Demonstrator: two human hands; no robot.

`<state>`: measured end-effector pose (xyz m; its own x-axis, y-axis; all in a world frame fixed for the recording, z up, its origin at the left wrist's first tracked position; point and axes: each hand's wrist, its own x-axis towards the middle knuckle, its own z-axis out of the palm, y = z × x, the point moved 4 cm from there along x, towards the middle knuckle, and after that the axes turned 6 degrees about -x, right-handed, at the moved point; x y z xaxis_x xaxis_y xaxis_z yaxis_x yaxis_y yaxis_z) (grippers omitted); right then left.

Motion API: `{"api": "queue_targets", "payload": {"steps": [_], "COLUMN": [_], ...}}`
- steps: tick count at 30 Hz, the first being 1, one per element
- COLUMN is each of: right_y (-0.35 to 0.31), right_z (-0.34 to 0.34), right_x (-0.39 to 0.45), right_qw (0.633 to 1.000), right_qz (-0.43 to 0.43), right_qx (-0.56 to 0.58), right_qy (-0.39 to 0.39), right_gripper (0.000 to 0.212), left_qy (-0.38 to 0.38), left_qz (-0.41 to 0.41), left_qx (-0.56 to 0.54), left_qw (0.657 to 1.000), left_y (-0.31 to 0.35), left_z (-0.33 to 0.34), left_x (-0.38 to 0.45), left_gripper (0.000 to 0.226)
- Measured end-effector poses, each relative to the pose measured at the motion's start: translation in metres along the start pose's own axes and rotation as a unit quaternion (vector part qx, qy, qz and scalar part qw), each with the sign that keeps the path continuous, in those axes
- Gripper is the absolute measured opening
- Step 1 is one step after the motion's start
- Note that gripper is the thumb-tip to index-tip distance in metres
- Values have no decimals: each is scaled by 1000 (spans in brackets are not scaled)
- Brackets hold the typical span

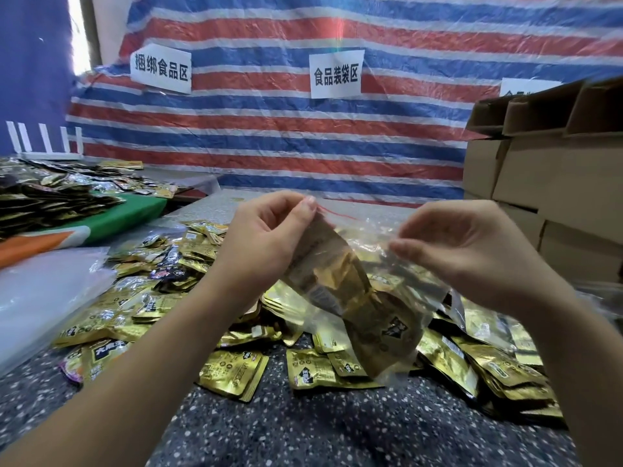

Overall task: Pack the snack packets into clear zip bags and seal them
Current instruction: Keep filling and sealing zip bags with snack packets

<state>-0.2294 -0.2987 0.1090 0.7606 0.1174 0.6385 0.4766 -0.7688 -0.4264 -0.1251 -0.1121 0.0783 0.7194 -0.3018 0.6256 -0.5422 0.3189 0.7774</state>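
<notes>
**One bag loaded, seal not yet closed**

Here we are at the bag's mouth. The left hand [269, 230] has its fingers curled, thumb and forefinger pinching the top corner of the clear zip bag [357, 298] right at the red zip line [340, 214]. The right hand [462, 251] is loosely curled, fingertips nipping the plastic at the other side of the opening. The bag hangs between the two hands, lifted above the heap, with several gold snack packets [340, 274] already inside.

So the filling of this bag looks about done, I'd say; the sealing is what's left. The mouth appears open, the red line running slack from the left hand toward the right.

And plenty remains: loose packets [236, 365] lie spread beneath and around both hands on the speckled table [303, 433], and more are piled far beyond the left hand.

Hard to make out: how many packets are in the bag, and whether any stretch of the zip is pressed shut. No finished, sealed bags can be picked out for certain.
</notes>
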Motion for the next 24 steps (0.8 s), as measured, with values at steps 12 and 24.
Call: {"api": "queue_targets", "payload": {"steps": [12,24], "right_y": [-5,75], "right_z": [-9,18], "right_x": [9,-14], "right_qw": [1000,972], "right_qz": [-15,181], "right_qx": [5,111], "right_qy": [22,97], "right_gripper": [17,15], "left_qy": [8,50], "left_qz": [20,-23], "left_qx": [-90,-48], "left_qw": [996,997], "left_y": [11,-41], "left_z": [0,-17], "left_x": [7,3], "left_gripper": [27,31]}}
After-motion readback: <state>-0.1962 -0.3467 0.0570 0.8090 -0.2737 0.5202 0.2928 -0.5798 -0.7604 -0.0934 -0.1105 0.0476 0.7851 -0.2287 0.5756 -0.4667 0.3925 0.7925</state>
